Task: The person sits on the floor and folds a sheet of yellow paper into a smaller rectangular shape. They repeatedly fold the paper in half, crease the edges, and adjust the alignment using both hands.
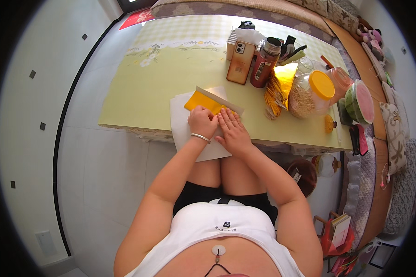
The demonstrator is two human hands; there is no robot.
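A gold paper sheet (pixel 201 101) with a pale greyish strip along its far edge lies at the table's near edge, on top of white paper (pixel 182 121) that hangs down over my thighs. My left hand (pixel 202 122) is closed, its curled fingers at the near edge of the gold sheet; their tips are hidden. Flat beside it, my right hand (pixel 235 134) has its fingers stretched out and resting on the right end of the sheet. The two hands almost touch.
Beyond my hands stand a gold phone (pixel 241 62) and a dark red bottle (pixel 265 64). To the right are folded gold paper pieces (pixel 274 94), a yellow-lidded jar (pixel 305 99) and a cut watermelon (pixel 359 102). A brown bin (pixel 304 177) sits below the table's right side.
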